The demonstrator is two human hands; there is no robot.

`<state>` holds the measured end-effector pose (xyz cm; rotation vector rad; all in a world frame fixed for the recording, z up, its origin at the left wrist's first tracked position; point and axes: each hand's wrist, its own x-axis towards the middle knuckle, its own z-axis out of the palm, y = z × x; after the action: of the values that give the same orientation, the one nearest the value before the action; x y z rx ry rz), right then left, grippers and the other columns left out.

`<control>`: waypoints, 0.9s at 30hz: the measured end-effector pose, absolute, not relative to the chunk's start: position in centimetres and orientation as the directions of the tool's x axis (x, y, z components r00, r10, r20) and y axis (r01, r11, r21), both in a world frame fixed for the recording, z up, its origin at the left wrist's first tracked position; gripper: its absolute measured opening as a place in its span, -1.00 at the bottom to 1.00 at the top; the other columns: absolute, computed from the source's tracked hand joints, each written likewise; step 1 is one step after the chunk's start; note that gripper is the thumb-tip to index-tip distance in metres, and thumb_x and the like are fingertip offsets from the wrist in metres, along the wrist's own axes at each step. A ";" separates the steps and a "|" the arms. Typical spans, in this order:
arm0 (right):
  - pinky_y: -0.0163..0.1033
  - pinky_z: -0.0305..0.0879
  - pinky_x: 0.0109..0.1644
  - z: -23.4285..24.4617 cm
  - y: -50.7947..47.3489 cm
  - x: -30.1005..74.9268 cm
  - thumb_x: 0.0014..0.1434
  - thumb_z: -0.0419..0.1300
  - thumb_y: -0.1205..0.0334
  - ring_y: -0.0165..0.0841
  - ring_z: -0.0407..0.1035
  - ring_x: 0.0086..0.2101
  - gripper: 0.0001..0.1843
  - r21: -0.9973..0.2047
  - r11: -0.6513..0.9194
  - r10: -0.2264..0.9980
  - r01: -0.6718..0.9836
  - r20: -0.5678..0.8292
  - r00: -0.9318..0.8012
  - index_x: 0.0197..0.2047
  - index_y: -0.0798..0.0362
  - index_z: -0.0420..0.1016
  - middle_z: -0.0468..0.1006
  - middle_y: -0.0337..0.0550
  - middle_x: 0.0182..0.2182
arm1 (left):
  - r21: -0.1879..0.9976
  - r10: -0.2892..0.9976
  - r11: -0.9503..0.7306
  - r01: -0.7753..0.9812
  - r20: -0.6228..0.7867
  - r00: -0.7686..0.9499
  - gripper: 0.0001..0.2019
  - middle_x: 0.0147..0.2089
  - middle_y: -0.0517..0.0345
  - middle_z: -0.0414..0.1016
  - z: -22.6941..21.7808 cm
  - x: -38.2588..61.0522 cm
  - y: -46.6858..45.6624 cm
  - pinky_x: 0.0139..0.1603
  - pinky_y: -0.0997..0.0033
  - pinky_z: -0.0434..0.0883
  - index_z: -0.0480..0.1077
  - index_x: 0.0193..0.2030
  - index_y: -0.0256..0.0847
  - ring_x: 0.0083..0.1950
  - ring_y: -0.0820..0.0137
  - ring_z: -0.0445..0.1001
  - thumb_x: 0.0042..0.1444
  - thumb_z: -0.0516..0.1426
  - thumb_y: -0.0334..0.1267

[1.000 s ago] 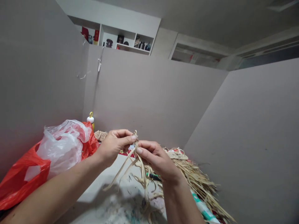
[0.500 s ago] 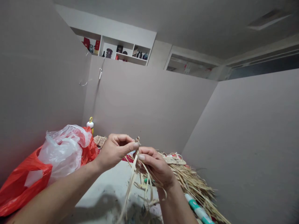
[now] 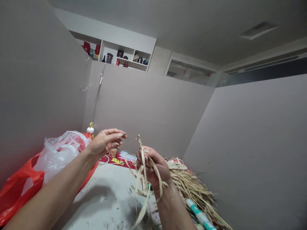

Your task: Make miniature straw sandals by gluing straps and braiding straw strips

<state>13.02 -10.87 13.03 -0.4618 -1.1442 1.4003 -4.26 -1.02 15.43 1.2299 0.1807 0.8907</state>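
My right hand [image 3: 155,164] is closed around a short straw braid [image 3: 139,140], whose twisted end sticks up above the fingers. Loose pale straw strips [image 3: 143,210] hang from it below the hand. To the left, my left hand [image 3: 106,142] is apart from the braid, its fingers partly stretched out and nothing visible in them. Behind my right forearm lies a large heap of dry straw strips [image 3: 192,183]. The fingers on the far side of my right hand are partly hidden.
A white tabletop [image 3: 103,191] with scattered scraps lies below. On the left sit red [image 3: 21,188] and clear plastic bags [image 3: 59,153], with a yellow-looped bottle [image 3: 90,129] behind. A green-and-white roll [image 3: 200,214] lies at right. Grey partitions [image 3: 148,108] enclose the table.
My left hand has let go of the braid and moved left, away from it. My right hand still holds the braid, whose loose strips have swung. The view has shifted slightly.
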 end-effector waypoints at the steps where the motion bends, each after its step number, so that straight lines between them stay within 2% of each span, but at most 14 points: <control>1: -0.49 -0.28 -0.71 13.1 -10.9 12.9 0.03 0.18 0.26 -0.62 -0.26 -0.72 -0.76 -0.827 0.183 0.912 -0.532 0.345 -0.223 -0.58 0.10 0.24 0.01 -0.44 -0.73 | 0.887 0.665 0.036 -0.460 0.322 0.674 -0.83 -0.35 0.08 0.53 15.2 -3.9 -1.2 -0.45 0.60 0.34 0.54 -0.29 -0.31 -0.46 0.59 0.38 -0.06 0.30 -0.31; 4: -0.51 -0.28 -0.71 13.2 -10.9 12.5 0.04 0.17 0.27 -0.63 -0.26 -0.72 -0.81 -0.826 0.172 0.904 -0.537 0.349 -0.246 -0.55 0.12 0.30 0.00 -0.44 -0.72 | 0.920 0.591 0.059 -0.387 0.281 0.756 -0.77 -0.50 0.16 0.48 14.3 -2.6 -2.2 -0.50 0.58 0.28 0.56 -0.27 -0.30 -0.56 0.62 0.31 -0.11 0.34 -0.27; 12: -0.52 -0.23 -0.74 12.6 -10.4 12.3 0.06 0.17 0.26 -0.63 -0.24 -0.72 -0.82 -0.828 0.095 0.876 -0.552 0.333 -0.348 -0.51 0.12 0.30 0.01 -0.45 -0.71 | 0.870 0.584 0.183 -0.457 0.278 0.763 -0.71 -0.40 0.00 0.57 13.4 -1.1 -3.4 -0.41 0.50 0.32 0.56 -0.27 -0.32 -0.43 0.45 0.49 -0.16 0.36 -0.23; 19: -0.51 -0.24 -0.73 12.7 -10.6 12.1 0.04 0.21 0.23 -0.64 -0.21 -0.73 -0.77 -0.865 0.111 0.888 -0.489 0.308 -0.342 -0.56 0.13 0.30 0.04 -0.45 -0.73 | 0.854 0.559 0.169 -0.491 0.327 0.762 -0.81 -0.52 0.09 0.51 13.5 -1.1 -3.8 -0.52 0.55 0.27 0.55 -0.38 -0.34 -0.55 0.52 0.42 -0.10 0.33 -0.24; 22: -0.46 -0.14 -0.69 12.8 -11.0 12.4 0.07 0.21 0.20 -0.61 -0.10 -0.72 -0.74 -0.901 0.227 0.899 -0.370 0.340 -0.276 -0.56 0.14 0.35 0.12 -0.40 -0.73 | 0.838 0.585 0.209 -0.504 0.306 0.751 -0.84 -0.51 0.12 0.48 13.8 -1.2 -4.4 -0.49 0.57 0.29 0.53 -0.43 -0.34 -0.52 0.53 0.42 -0.13 0.34 -0.29; 27: -0.39 0.05 -0.50 13.4 -11.8 13.2 0.15 0.17 0.10 -0.53 0.05 -0.59 -0.73 -0.906 0.417 0.889 0.072 0.390 -0.241 -0.41 0.15 0.47 0.25 -0.31 -0.61 | 0.814 0.597 0.338 -0.473 0.202 0.776 -0.88 -0.62 0.26 0.27 14.2 -1.1 -5.2 -0.65 0.71 0.09 0.48 -0.49 -0.41 -0.63 0.70 0.17 -0.15 0.32 -0.40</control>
<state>13.23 -11.82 13.41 -0.8598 -1.6305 0.9803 -1.05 -5.20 14.16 1.0079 0.1409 0.6999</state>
